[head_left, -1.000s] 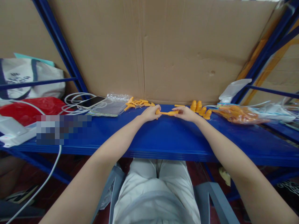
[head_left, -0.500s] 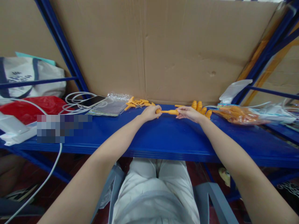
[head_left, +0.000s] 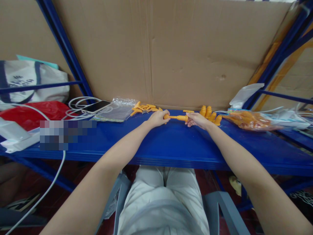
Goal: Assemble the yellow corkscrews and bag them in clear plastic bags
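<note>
My left hand (head_left: 157, 118) is closed round the left end of an orange plastic tool (head_left: 180, 117), whose rounded handle end pokes out beside the thumb. The tool lies level between my hands, with a narrow ribbed shaft and a thicker sleeve to the right. My right hand (head_left: 196, 119) pinches the sleeve's right end, with fingers curled. Several orange T-shaped handles with thin wavy metal parts (head_left: 146, 107) lie behind my left hand. Beyond my right hand, several orange tapered sleeves (head_left: 208, 112) stand or lean, and a slim orange stick (head_left: 188, 111) lies flat.
The blue table (head_left: 171, 143) backs onto a cardboard sheet (head_left: 151, 52). At left are a phone (head_left: 96, 106), a clear plastic bag (head_left: 114, 112), white cables (head_left: 75, 106) and a red bag (head_left: 36, 112). A bag of orange parts (head_left: 254, 120) lies at right.
My right hand has turned slightly, its fingers now curled more under the sleeve's end. The slim orange stick behind it shows more fully. My left hand stays in place.
</note>
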Demonstrator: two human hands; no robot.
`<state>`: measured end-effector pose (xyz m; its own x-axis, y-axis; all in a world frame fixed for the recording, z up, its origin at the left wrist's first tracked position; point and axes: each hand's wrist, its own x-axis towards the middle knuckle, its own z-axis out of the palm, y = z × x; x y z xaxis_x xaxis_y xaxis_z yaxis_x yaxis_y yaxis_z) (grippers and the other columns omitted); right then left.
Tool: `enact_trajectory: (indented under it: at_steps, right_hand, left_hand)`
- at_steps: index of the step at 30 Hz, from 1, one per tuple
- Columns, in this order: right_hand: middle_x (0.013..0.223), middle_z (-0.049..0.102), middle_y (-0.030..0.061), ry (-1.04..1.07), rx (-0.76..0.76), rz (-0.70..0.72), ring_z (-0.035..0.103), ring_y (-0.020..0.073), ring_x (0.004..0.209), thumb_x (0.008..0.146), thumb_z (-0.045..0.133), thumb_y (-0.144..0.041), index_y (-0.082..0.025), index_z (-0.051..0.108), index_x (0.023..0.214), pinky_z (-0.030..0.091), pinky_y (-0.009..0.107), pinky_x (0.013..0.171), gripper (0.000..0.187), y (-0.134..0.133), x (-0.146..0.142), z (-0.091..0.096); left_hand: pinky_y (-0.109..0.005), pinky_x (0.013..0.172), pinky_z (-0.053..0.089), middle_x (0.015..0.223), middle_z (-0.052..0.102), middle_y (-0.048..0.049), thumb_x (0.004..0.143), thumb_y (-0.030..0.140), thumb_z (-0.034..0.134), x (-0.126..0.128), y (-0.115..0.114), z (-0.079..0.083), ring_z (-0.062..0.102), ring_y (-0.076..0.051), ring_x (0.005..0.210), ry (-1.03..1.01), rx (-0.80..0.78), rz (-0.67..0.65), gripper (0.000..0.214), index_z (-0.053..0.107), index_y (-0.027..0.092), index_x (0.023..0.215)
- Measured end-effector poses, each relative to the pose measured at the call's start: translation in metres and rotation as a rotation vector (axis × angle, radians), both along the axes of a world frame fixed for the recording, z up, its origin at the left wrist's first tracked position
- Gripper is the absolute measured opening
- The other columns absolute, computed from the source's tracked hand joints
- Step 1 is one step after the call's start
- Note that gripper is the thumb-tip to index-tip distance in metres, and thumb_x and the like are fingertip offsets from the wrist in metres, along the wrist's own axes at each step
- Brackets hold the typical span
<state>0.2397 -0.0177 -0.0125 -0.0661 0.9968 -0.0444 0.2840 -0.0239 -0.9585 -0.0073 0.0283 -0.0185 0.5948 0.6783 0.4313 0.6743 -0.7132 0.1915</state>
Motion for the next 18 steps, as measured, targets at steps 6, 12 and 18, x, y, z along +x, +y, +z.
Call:
enact_trajectory:
  at_steps: [6,12,18]
  right_hand:
    - [0.070,0.071,0.0019,0.068,0.000,0.105,0.065,0.0119,0.056,0.098,0.060,-0.026,-0.020,0.058,0.101,0.058,0.023,0.062,0.007,-0.003,0.006,0.002]
    - [0.064,0.067,0.0026,0.031,0.001,0.155,0.061,0.0116,0.053,0.097,0.061,-0.040,-0.019,0.059,0.084,0.056,0.024,0.062,0.024,0.000,0.011,0.000]
    - [0.046,0.055,0.0022,-0.133,-0.058,0.064,0.046,0.0107,0.035,0.099,0.031,-0.067,-0.019,0.058,0.073,0.040,0.021,0.038,0.061,0.003,0.002,0.001]
  left_hand:
    - [-0.029,0.074,0.047,0.077,0.071,-0.0018,0.088,0.029,0.059,-0.002,0.001,0.000,0.067,-0.020,0.077,-0.015,0.003,0.012,0.020,0.064,0.019,0.104]
    - [-0.028,0.073,0.048,0.077,0.072,-0.0011,0.087,0.029,0.060,-0.002,0.001,0.001,0.067,-0.019,0.076,-0.027,0.028,0.011,0.021,0.064,0.020,0.105]
    - [-0.029,0.074,0.048,0.080,0.073,-0.0034,0.088,0.028,0.060,0.000,0.000,0.000,0.068,-0.021,0.079,-0.047,0.045,0.012,0.021,0.065,0.018,0.105]
